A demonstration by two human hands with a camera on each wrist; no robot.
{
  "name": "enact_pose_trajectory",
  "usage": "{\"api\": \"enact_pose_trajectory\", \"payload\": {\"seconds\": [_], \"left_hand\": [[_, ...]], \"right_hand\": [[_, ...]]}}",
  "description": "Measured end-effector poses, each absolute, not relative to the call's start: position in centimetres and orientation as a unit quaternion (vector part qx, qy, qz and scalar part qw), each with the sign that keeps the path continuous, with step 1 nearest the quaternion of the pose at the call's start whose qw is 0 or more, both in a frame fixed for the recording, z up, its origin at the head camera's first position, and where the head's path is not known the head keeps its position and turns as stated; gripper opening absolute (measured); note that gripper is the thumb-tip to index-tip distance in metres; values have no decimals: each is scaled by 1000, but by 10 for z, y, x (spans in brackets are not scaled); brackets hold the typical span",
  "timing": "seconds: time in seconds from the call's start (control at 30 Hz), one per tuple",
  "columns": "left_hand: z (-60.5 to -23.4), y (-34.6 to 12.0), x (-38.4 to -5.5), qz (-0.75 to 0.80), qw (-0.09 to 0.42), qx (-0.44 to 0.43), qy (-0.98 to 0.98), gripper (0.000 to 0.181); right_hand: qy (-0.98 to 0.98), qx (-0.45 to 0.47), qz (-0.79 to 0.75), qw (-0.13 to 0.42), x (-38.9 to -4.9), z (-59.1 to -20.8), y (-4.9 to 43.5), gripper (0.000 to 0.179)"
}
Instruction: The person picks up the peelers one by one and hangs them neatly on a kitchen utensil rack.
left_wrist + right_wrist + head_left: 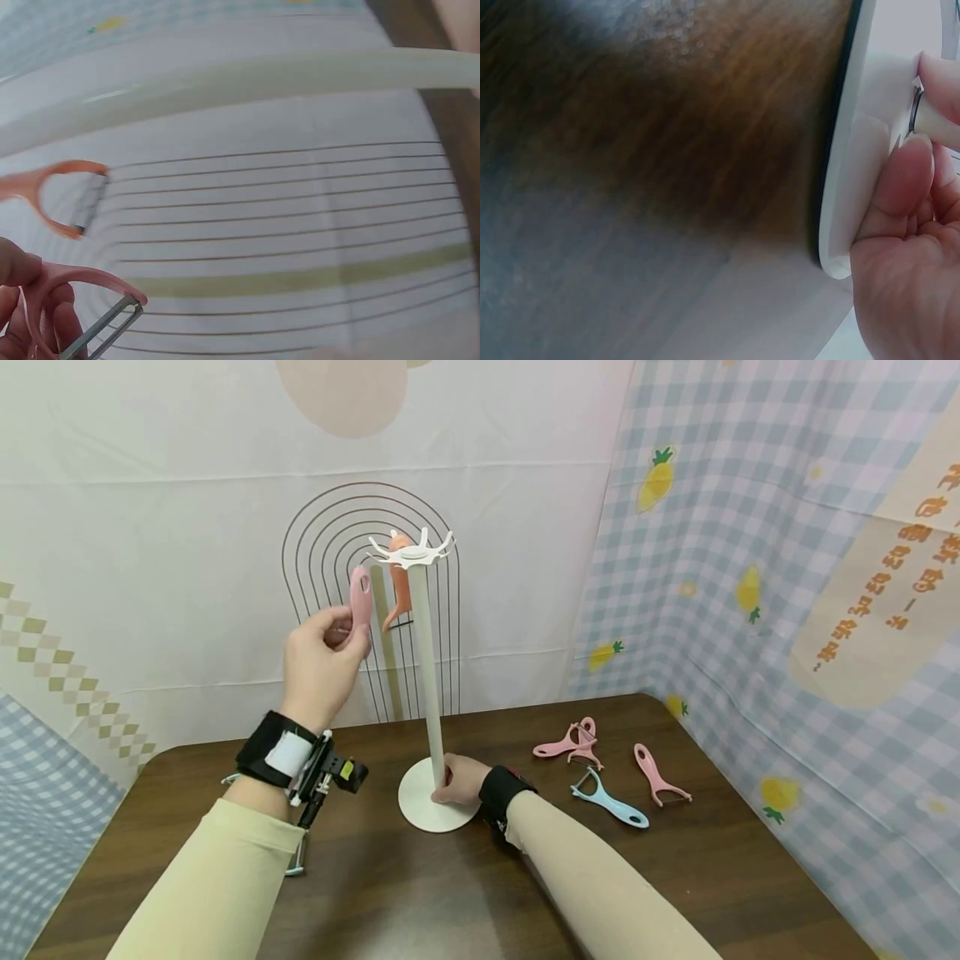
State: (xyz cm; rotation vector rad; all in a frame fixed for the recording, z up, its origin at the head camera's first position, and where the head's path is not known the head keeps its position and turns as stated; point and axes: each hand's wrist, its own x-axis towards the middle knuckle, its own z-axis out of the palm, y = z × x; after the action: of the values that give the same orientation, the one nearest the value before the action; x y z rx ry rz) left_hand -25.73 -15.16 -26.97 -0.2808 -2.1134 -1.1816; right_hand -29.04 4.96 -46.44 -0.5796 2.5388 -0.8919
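Note:
My left hand (322, 664) pinches a pink peeler (362, 593) near its head, the holed handle end pointing up. That handle is just left of the hooked top (414, 555) of a white stand. In the left wrist view, the pink peeler's forked head (94, 276) and metal blade stick out past the fingers. An orange peeler (401, 585) hangs from the stand, blade end down. My right hand (461, 778) grips the stand's pole (427, 668) at its foot, just above the round white base (423, 806); the right wrist view shows thumb and fingers around it.
To the right on the brown table (480, 893) lie several peelers: two overlapping pink ones (557, 747), a light blue one (618, 808) and another pink one (651, 767). Another peeler (297, 862) is mostly hidden under my left forearm. Cloth curtains (525, 568) surround the table.

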Motion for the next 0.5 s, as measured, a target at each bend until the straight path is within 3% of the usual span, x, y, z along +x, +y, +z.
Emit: {"api": "enact_pose_trajectory", "payload": {"seconds": [0.5], "left_hand": [[-239,-137,-256,-465,376,-117,-793,21]], "right_hand": [[891,-229,-336,204,-291,-461,53,31]]}}
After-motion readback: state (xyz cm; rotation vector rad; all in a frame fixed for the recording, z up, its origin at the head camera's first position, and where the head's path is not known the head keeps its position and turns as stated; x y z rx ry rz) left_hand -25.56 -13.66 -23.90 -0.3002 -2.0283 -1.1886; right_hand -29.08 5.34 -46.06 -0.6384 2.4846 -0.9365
